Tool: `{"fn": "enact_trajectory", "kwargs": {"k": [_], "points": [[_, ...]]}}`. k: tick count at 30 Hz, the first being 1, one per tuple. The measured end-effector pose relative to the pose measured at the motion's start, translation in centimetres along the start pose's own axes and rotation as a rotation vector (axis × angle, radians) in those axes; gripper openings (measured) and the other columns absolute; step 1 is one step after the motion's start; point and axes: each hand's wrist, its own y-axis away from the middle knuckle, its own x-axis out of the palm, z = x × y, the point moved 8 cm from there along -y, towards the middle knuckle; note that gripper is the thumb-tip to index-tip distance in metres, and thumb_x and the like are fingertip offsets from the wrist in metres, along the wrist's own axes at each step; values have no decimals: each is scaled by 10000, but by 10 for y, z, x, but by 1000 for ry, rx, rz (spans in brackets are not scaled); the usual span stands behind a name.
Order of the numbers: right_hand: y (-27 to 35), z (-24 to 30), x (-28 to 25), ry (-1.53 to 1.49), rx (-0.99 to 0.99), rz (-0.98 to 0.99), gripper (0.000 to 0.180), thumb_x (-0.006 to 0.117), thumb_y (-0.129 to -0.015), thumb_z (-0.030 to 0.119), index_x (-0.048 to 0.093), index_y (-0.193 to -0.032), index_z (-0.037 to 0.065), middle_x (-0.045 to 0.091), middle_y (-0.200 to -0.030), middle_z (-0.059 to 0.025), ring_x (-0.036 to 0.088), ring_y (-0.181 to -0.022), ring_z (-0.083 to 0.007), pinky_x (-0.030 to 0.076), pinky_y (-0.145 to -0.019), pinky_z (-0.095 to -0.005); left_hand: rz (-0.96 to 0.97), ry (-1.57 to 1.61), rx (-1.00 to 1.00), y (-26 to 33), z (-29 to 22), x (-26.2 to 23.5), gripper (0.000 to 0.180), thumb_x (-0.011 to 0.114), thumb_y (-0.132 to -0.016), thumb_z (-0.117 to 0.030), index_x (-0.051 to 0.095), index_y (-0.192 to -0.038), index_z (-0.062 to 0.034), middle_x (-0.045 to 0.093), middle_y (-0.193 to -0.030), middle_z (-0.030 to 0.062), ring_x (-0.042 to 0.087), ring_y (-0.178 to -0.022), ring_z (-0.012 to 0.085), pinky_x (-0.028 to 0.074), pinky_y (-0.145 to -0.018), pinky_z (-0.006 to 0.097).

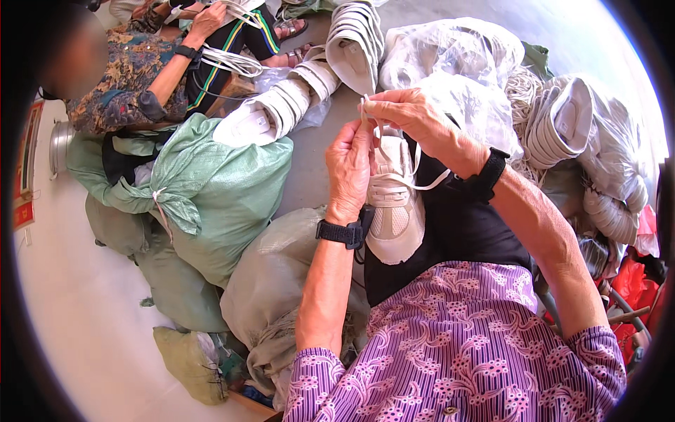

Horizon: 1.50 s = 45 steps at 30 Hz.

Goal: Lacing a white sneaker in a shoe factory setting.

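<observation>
A white sneaker (395, 224) lies on my dark-clothed lap, its toe toward me. White shoelace (420, 187) crosses its upper, and a loose loop hangs out to the right. Above the shoe's ankle end, my left hand (349, 167) pinches the lace between thumb and fingers. My right hand (415, 121) is closed on the lace too, its fingertips almost meeting the left ones. The exact grip at the lace end is too small to make out. Both wrists wear black straps.
Stacked white shoe pieces (271, 112) stand ahead, with another stack (559, 123) at the right. Green sacks (218, 183) and a greyish sack (271, 264) crowd my left. Clear plastic bags (457, 56) lie ahead right. At the far left, a person's hand (205, 22) holds white laces.
</observation>
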Motion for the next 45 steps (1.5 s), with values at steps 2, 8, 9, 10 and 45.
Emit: {"fn": "enact_trajectory", "kwargs": {"k": [2, 8, 9, 10, 45], "points": [[-1, -5, 3, -14, -27, 8, 243, 581, -905, 186, 650, -1016, -18, 637, -791, -54, 581, -730, -83, 481, -628, -223, 17, 1, 8, 1, 1, 0, 251, 591, -943, -293, 649, -976, -51, 523, -678, -55, 398, -484, -4, 309, -416, 174], [-10, -7, 13, 48, -71, 61, 203, 557, -915, 127, 647, -1045, 1, 644, -813, -65, 589, -722, -95, 489, -620, -241, 11, -40, 18, -1, 1, -6, 263, 577, -951, -305, 655, -955, -54, 506, -650, -63, 420, -520, 6, 313, -455, 181], [-10, -9, 14, 9, -56, 76, 197, 550, -914, 110, 647, -1054, 12, 645, -838, -69, 588, -723, -97, 491, -620, -245, 11, -68, 50, 0, -1, -7, 268, 574, -953, -309, 656, -951, -53, 496, -638, -69, 429, -536, 9, 315, -473, 183], [-5, 14, 17, 336, -462, 85, 180, 555, -900, 92, 646, -1041, 25, 631, -864, -57, 585, -717, -107, 488, -626, -246, 13, -140, 38, 3, -9, -5, 299, 594, -938, -311, 644, -953, -17, 541, -701, -14, 478, -597, 69, 368, -536, 222], [29, 5, -2, 759, -217, 357, 158, 643, -759, 102, 625, -906, 47, 605, -726, -86, 605, -653, -200, 480, -614, -336, 164, -790, 494, 48, -5, -19, 177, 679, -806, -22, 661, -981, -40, 573, -941, 65, 567, -817, 173, 474, -752, 290]]}}
